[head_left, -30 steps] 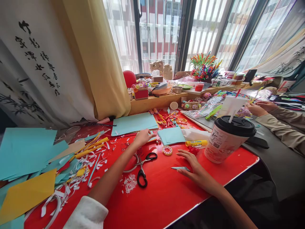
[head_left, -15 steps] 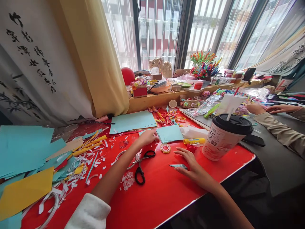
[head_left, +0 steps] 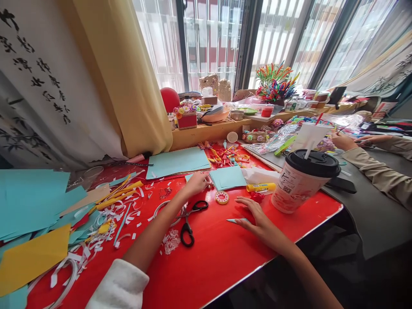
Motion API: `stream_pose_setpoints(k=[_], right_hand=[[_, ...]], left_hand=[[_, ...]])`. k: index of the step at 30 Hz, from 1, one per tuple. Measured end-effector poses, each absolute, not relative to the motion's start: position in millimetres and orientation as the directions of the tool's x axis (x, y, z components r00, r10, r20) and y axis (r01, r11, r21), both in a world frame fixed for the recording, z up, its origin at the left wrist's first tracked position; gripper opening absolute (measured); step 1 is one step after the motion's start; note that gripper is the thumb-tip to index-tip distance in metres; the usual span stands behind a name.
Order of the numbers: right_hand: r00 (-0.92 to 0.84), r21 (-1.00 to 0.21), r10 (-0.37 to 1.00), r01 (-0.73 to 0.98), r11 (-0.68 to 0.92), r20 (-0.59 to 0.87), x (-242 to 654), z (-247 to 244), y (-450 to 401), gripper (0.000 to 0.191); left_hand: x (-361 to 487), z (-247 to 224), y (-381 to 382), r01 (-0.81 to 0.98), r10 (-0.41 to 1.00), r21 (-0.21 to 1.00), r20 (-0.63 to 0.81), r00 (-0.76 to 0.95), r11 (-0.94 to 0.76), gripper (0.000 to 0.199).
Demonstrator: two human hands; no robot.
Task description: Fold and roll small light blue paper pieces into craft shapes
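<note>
My left hand (head_left: 197,183) reaches to the left edge of a small stack of light blue paper (head_left: 228,177). Its fingers are pinched together near a tiny item that I cannot make out. My right hand (head_left: 255,216) rests on the red table (head_left: 222,262) with fingers spread, its thumb over a small folded blue paper piece (head_left: 237,220). Between the hands lie a round red-and-white tape roll (head_left: 222,197) and black-handled scissors (head_left: 189,221). A yellow glue stick (head_left: 261,187) lies beyond my right hand.
A lidded drink cup (head_left: 299,182) stands right of my right hand. Paper scraps (head_left: 96,234) and blue sheets (head_left: 32,201) cover the left side. At the far right, another person's hands (head_left: 344,140) work over a grey table (head_left: 376,214).
The camera view has shifted slightly. My left hand has turned a little by the blue stack, its fingers drawn closer together. My right thumb now covers more of the folded piece.
</note>
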State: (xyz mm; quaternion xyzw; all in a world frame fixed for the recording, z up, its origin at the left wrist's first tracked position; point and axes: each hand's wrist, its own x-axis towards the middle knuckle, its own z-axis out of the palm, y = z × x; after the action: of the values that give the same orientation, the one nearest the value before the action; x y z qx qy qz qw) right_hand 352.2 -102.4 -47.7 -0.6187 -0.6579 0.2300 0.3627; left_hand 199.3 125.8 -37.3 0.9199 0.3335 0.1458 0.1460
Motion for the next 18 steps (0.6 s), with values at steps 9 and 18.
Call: stream_pose_setpoints(k=[9, 18], right_hand=[[0.052, -0.786, 0.982, 0.607, 0.112, 0.180, 351.0, -43.7, -103.9, 0.051], [0.042, -0.804, 0.988, 0.587, 0.097, 0.150, 356.1, -45.1, -103.8, 0.050]], left_hand=[[203.8, -28.3, 124.8, 0.548, 0.632, 0.368, 0.162, 0.758, -0.752, 0.019], [147.4, 50.3, 125.9, 0.768, 0.784, 0.255, 0.417, 0.460, -0.587, 0.031]])
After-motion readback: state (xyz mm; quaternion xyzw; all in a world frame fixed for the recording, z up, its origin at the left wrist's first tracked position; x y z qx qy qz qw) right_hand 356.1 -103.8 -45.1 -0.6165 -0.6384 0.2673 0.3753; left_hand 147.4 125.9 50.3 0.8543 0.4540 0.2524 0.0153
